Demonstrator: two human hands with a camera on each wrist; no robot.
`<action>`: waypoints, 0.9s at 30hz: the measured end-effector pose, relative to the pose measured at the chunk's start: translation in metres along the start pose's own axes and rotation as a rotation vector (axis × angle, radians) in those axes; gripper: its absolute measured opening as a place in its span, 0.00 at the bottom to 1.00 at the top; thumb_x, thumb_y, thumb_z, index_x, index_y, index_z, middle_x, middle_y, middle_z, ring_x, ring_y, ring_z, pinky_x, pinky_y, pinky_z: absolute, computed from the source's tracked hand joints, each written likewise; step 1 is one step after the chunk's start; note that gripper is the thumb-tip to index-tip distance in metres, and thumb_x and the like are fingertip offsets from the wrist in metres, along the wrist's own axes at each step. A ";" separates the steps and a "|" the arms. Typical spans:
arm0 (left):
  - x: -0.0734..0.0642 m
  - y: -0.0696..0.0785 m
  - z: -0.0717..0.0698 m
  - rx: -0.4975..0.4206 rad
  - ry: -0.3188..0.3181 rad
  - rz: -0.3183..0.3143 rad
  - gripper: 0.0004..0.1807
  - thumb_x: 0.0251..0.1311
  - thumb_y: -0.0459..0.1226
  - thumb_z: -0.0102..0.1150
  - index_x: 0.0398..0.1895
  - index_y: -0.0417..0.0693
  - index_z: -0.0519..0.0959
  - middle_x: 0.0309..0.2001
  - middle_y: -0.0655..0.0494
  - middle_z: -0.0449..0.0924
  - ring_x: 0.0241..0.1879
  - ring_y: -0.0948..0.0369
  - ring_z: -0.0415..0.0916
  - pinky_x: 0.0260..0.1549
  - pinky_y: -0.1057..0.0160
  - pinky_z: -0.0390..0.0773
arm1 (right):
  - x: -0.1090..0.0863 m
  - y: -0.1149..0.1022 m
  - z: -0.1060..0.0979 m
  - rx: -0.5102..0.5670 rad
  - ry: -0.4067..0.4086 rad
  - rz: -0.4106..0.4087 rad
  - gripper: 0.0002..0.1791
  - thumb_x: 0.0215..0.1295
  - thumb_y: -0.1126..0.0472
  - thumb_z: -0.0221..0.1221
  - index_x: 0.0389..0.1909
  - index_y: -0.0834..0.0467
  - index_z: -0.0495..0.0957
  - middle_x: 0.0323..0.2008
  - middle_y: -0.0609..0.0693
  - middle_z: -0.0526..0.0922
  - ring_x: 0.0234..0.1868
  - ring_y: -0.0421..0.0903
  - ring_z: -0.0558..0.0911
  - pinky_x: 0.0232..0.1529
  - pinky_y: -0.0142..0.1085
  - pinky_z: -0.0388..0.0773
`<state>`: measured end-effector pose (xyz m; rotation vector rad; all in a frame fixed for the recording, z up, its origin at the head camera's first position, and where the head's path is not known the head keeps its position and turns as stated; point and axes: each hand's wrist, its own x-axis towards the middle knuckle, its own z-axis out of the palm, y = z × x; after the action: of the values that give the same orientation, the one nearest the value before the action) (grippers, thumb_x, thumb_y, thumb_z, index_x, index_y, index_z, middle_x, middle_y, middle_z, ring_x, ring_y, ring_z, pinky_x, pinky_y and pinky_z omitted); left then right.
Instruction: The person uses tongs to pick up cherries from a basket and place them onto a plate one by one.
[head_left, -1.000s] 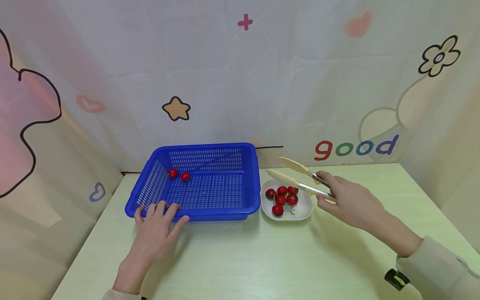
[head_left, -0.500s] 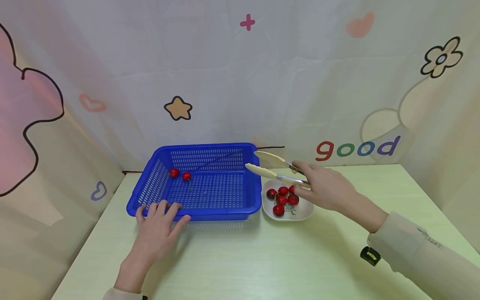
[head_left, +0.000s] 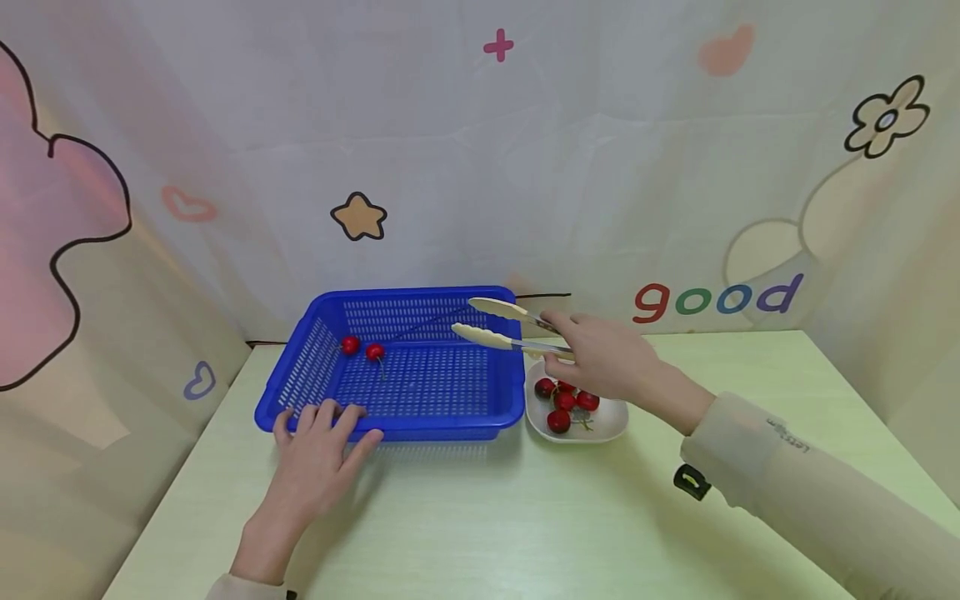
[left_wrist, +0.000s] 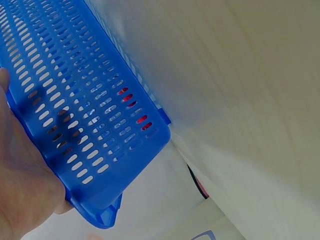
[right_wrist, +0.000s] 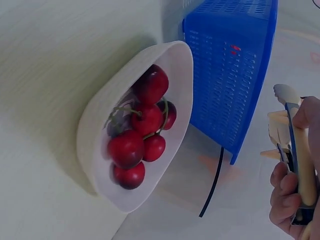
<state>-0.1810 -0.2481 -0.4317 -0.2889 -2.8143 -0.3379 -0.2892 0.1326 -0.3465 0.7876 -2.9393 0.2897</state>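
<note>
My right hand (head_left: 603, 354) grips a pair of tongs (head_left: 483, 337) with cream tips and metal arms. Their tips are spread apart above the right end of a blue plastic basket (head_left: 420, 423), with nothing between them. Over the basket's front rim, at its left part, the fingers of my left hand (head_left: 311, 462) are curled, with the thumb outside. Two red cherries (head_left: 375, 352) lie inside the basket toward its left; one has a visible stem. Several dark red cherries (right_wrist: 126, 149) fill part of a white dish (right_wrist: 95, 115), just below and left of my right hand in the head view.
A pale green table (head_left: 480, 517) carries the basket and the dish, which stand side by side. Close behind the basket hangs a printed curtain (head_left: 450, 167), which also encloses the left and right sides.
My right hand has carried the tongs leftward, from above the dish to above the basket's right end. My left hand and the cherries stay where they were.
</note>
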 end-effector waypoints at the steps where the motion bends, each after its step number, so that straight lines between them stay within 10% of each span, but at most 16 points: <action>1: 0.000 0.000 0.000 0.001 -0.001 -0.001 0.30 0.75 0.60 0.48 0.62 0.46 0.78 0.56 0.39 0.74 0.63 0.37 0.63 0.62 0.22 0.43 | 0.003 -0.002 0.001 0.000 -0.001 0.000 0.34 0.68 0.45 0.61 0.71 0.54 0.69 0.41 0.54 0.83 0.27 0.45 0.78 0.18 0.32 0.73; 8: 0.000 0.000 0.000 0.007 -0.015 -0.008 0.31 0.75 0.60 0.47 0.63 0.45 0.78 0.58 0.38 0.74 0.64 0.37 0.62 0.63 0.22 0.42 | 0.021 -0.018 0.002 0.019 -0.037 -0.030 0.38 0.71 0.45 0.59 0.76 0.56 0.63 0.56 0.58 0.82 0.37 0.49 0.82 0.21 0.32 0.77; 27: 0.000 -0.001 0.002 0.008 -0.002 -0.007 0.31 0.75 0.60 0.48 0.62 0.46 0.78 0.57 0.39 0.74 0.63 0.37 0.63 0.63 0.22 0.42 | 0.064 -0.059 0.003 -0.124 -0.072 -0.076 0.35 0.73 0.42 0.54 0.74 0.55 0.65 0.39 0.50 0.81 0.33 0.45 0.79 0.25 0.32 0.78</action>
<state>-0.1821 -0.2487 -0.4334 -0.2774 -2.8183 -0.3283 -0.3146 0.0511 -0.3317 0.9071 -2.9504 0.0746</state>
